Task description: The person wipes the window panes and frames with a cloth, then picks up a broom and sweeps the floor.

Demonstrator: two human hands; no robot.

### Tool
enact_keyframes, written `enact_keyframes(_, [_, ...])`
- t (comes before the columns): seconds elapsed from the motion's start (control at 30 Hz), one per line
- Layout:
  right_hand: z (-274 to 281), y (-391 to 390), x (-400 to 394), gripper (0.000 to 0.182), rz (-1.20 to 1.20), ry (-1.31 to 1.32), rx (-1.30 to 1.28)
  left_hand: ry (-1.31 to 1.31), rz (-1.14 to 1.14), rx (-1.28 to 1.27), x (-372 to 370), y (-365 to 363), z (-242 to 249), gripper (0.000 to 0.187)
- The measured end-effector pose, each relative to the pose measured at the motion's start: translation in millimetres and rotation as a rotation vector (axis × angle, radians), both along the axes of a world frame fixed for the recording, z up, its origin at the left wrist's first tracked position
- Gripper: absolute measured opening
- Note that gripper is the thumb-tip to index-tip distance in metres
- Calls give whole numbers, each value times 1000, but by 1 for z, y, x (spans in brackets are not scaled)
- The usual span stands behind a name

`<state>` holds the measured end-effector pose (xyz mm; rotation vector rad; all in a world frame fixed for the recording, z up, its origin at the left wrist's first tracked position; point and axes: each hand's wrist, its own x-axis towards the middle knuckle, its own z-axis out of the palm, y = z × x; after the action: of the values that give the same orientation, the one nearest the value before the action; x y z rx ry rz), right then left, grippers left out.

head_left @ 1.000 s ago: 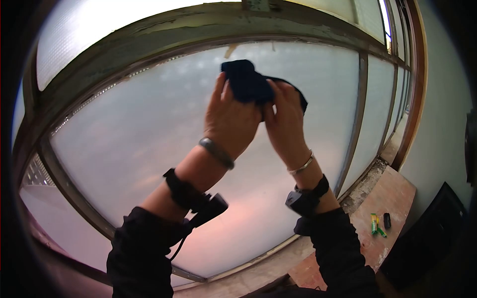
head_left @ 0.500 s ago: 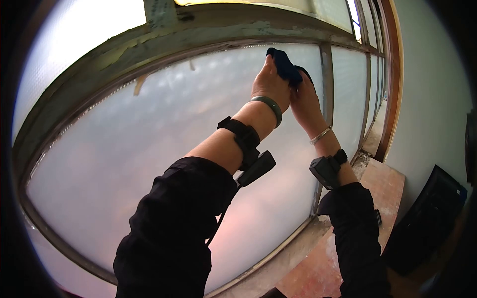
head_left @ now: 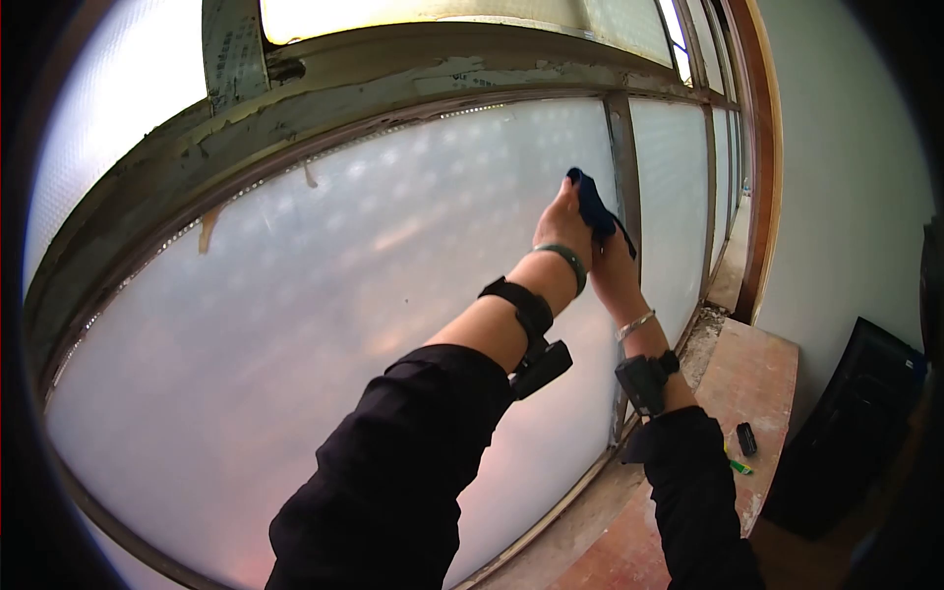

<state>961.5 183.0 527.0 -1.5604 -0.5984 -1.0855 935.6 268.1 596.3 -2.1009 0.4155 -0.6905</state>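
A dark blue cloth [head_left: 592, 206] was bunched up near the right end of a large frosted pane [head_left: 324, 374], just beside the upright bar [head_left: 624, 167] of the window frame. Whether it pressed on the glass could not be told from this angle.

The hands were together, both closed on the cloth: the left hand [head_left: 563, 221] on its near side, the right hand [head_left: 615, 265] at its lower end, with most of the fingers hidden. The two-handed hold probably served to keep the soft folds gathered and to share the pressure. Both arms were stretched out, seemingly because the pane's far end lay well forward.

The black sleeves [head_left: 393, 472] stopped short of the wrists, which likely kept the fabric out of the way. Each forearm carried a strapped device, perhaps set above the wrist so that the hand could bend freely.

Lower right, a small black object [head_left: 746, 440] and a green item [head_left: 740, 467] lay on a reddish board [head_left: 755, 359], well apart from the hands.
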Motion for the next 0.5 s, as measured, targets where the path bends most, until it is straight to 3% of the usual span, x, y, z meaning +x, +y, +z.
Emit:
enact_keyframes(0.1, [-35, 3, -4, 21, -109, 16, -100, 17, 2, 9, -5, 6, -25, 46])
enact_keyframes(0.17, [-49, 10, -18, 24, -143, 236, -215, 32, 24, 8, -14, 13, -39, 47])
enact_keyframes(0.2, [-70, 14, -5, 26, -173, 186, -217, 34, 25, 28, -23, 18, -43, 48])
enact_keyframes(0.37, [-72, 52, -36, 24, 43, 312, -144, -16, 72, 64, -80, 54, -45, 49])
enact_keyframes(0.5, [-48, 91, -115, 21, -37, 120, -146, -109, 76, 2, -148, 97, -39, 47])
